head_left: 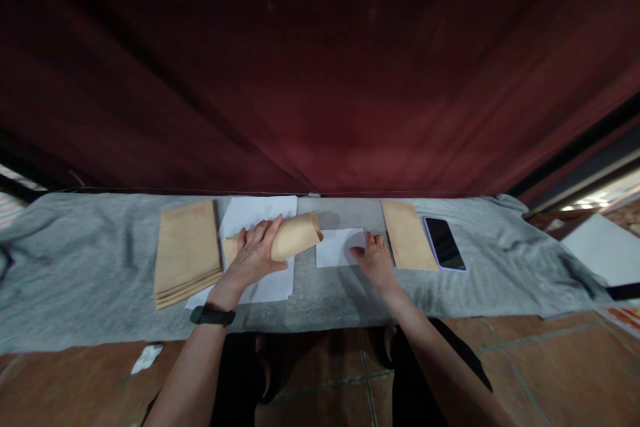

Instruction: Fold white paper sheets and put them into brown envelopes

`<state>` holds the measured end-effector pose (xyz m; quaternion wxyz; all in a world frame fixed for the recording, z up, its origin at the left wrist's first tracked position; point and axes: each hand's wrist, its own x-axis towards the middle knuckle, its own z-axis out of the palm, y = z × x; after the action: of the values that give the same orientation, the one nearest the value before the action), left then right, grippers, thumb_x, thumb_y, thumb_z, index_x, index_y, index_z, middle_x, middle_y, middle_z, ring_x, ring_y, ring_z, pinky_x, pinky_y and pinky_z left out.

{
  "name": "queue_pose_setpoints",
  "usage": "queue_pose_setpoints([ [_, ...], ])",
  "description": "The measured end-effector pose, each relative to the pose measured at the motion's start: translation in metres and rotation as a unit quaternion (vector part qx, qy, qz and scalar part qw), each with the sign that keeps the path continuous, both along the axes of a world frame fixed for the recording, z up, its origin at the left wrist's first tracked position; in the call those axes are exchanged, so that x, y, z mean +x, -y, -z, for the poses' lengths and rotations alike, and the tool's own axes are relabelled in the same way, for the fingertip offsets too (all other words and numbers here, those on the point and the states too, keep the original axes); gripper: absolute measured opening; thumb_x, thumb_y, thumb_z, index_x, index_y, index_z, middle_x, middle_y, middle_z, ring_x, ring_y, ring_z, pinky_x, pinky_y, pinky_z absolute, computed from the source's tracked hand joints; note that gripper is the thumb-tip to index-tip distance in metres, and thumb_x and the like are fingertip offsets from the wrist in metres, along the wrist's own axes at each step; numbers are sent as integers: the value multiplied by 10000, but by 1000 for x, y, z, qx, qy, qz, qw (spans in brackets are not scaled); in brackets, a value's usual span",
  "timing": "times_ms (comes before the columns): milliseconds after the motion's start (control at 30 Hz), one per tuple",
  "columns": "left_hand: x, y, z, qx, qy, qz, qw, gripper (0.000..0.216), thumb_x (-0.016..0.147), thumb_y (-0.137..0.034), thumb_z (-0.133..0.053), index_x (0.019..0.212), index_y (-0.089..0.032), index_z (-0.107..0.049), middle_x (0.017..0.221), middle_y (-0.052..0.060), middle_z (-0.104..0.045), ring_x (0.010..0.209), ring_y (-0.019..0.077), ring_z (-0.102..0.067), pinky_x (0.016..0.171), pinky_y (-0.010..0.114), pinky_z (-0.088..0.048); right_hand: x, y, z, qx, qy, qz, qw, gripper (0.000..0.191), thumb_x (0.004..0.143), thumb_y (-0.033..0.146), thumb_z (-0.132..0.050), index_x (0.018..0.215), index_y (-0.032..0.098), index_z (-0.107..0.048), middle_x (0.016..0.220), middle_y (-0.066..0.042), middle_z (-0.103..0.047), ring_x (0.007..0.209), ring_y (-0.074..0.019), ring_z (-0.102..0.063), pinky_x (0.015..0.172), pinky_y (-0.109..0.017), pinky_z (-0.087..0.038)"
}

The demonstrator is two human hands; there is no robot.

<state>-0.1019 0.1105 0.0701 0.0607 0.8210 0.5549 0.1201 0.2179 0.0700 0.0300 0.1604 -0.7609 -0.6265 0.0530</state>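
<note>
Clasping a bowed tan paper envelope (297, 235) beneath its fingers is the left hand (256, 252); the right hand (375, 261) pinches a rectangular white paper (335, 248) extending left of its fingertips.

Brown envelope (296, 236) | bowed, aslant | white paper (334, 250) | flat (just right of it)

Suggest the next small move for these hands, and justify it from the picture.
Probably slide the small white paper into the brown envelope: the left hand holds it bowed, its end toward the paper, whose right edge the right hand touches.
</note>
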Motion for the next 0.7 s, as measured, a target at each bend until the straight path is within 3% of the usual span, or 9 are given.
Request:
queue_pose_setpoints([
  [233,-9,2,-2,4,-14,-12,1000,1147,700,-361,-768,1591,-291,-48,1509,167,-404,1413,379,-365,1159,653,-138,0,-10,4,-14,-78,44,996,426,786,353,-731,1129,130,-609,1074,-170,-655,1059,-304,-609,897,-349,-457],
  [367,-8,1,0,-1,-13,-7,1000,1146,696,-354,-765,1590,-293,-50,1511,166,-401,1425,372,-350,1163,645,-132,15,-15,8,35,-244,19,969,130,750,309,-697,806,218,-623,813,-66,-657,858,-258,-632,746,-320,-437],
  [500,-6,1,0,0,-10,3,1000,1152,684,-357,-771,1592,-285,-66,1508,164,-404,1413,389,-368,1162,647,-143,37,-23,3,89,-366,-7,926,223,763,402,-623,645,245,-518,597,20,-542,620,-181,-548,599,-283,-377],
  [633,-4,2,0,-5,0,3,1000,1164,676,-358,-775,1594,-275,-64,1498,166,-416,1404,389,-383,1166,640,-147,48,-31,-9,137,-422,-5,896,325,797,555,-555,748,234,-527,685,2,-601,638,-167,-538,594,-278,-420],
  [700,-3,3,0,-11,1,2,1000,1166,676,-360,-777,1594,-275,-63,1501,169,-410,1408,388,-377,1167,639,-145,44,-31,-13,162,-474,-8,866,361,794,586,-574,808,226,-554,768,-16,-646,686,-171,-562,640,-287,-456],
])
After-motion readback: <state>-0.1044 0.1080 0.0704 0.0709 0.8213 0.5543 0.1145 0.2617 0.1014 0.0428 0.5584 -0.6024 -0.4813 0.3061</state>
